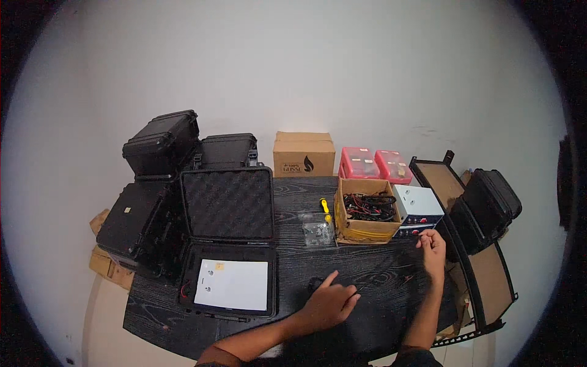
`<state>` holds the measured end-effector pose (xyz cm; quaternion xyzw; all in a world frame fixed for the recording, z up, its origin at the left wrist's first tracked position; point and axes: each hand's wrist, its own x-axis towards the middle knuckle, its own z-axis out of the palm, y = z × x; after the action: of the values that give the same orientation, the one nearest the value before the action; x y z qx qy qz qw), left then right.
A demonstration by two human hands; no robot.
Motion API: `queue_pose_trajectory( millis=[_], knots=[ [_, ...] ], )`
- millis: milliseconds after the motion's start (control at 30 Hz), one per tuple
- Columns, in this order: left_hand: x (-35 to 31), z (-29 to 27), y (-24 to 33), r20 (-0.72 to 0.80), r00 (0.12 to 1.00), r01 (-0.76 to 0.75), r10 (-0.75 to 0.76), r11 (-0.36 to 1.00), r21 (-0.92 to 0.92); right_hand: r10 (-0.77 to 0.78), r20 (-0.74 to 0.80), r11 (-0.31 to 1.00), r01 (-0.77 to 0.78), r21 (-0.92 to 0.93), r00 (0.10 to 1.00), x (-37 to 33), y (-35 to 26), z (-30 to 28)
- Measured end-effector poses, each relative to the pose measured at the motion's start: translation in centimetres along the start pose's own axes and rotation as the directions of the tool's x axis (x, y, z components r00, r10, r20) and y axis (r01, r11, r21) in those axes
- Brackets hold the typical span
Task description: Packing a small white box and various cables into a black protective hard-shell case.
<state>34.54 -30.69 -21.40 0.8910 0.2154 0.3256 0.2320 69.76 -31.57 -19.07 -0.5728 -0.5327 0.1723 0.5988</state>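
My left hand [329,304] is low over the front middle of the black wood-grain table [293,257], its index finger pointing out and the other fingers curled. Beside its knuckles lies what looks like a dark coiled cable [315,283], hard to tell from the tabletop. My right hand [433,249] is raised at the right, thumb and fingers pinched together. A small dark bit shows at those fingertips, too small to name. Just beyond are the white-topped boxes with dark blue fronts [419,202] and an open cardboard box [367,231] full of tangled cables [370,207].
An open black hard case [227,235] with foam lining holds a white panel [232,284]. More black cases [137,220] stack at the left. A clear bag of small parts [318,232], a yellow tool [324,206], a closed carton [304,153], red boxes [359,163] and a rack [489,275] surround the table.
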Motion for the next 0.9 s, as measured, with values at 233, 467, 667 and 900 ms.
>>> queue_pose_trajectory(
  millis=[233,467,667,900],
  knots=[
    [-0.2,0.0,-0.5,-0.066,0.997,-0.011,0.029,0.966,0.256,-0.008,-0.034,1.000,0.008,-0.007,0.999,0.5,0.8,-1.3],
    [-0.4,-0.9,0.0,0.108,0.972,0.173,-0.210,0.944,0.281,-0.053,-0.222,0.998,0.047,-0.036,0.974,1.3,3.0,-3.3],
    [-1.5,-1.6,-1.5,0.359,0.903,0.341,-0.234,0.901,-0.270,-0.059,-0.392,0.996,0.025,-0.091,0.918,2.9,6.5,-7.1],
    [-5.4,3.1,-3.9,0.495,0.833,0.540,-0.248,0.166,-0.825,-0.046,-0.401,0.972,-0.052,-0.230,0.915,4.4,8.8,-8.2]
  ],
)
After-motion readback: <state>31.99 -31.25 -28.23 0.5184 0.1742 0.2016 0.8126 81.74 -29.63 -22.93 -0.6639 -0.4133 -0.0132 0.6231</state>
